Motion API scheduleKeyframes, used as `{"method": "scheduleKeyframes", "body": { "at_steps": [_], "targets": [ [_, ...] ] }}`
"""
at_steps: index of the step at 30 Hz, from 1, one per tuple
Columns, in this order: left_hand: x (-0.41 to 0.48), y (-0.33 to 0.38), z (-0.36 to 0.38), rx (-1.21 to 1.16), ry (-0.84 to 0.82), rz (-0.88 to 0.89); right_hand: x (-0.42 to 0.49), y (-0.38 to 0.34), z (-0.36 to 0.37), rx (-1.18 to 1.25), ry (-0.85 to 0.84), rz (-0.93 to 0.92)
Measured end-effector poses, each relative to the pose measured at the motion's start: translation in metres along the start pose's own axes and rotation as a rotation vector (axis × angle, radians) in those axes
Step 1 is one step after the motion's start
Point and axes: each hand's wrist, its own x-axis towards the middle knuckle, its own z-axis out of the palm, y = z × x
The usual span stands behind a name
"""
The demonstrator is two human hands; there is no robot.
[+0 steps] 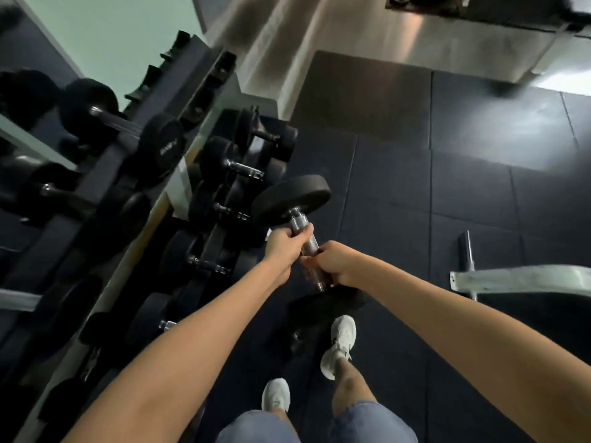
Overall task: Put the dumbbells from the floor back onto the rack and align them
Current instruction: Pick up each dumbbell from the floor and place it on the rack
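Steel knurled handle (309,244) of black round-headed dumbbell (291,198), left grip (283,243) and right grip (335,263) curled around it

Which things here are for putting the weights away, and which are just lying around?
For the job:
- the lifted dumbbell, held by its handle
- the rack
- the racked dumbbells, which it must line up with

Just lying about:
- the grey bench frame
- the metal bar beside the bench frame
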Motion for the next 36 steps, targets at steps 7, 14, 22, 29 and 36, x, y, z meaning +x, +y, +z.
{"method": "scheduleKeyframes", "body": {
  "at_steps": [7, 14, 22, 29, 36],
  "targets": [
    [0.062, 0.078, -0.012, -0.145, 0.211, -0.005, 0.062, -0.103, -0.031, -0.202, -0.108, -0.086],
    [0.139, 0.142, -0.052, -0.248, 0.377, 0.000, 0.126, -0.211, -0.034, -0.364, -0.190, -0.245],
    [0.265, 0.220, -0.136, -0.283, 0.458, 0.029, 0.233, -0.355, -0.003, -0.475, -0.178, -0.277],
    [0.370, 0.271, -0.215, -0.330, 0.528, -0.002, 0.321, -0.464, 0.036, -0.489, -0.248, -0.258],
    [0.447, 0.282, -0.274, -0.419, 0.613, -0.039, 0.396, -0.529, 0.078, -0.576, -0.330, -0.222]
  ]
}}
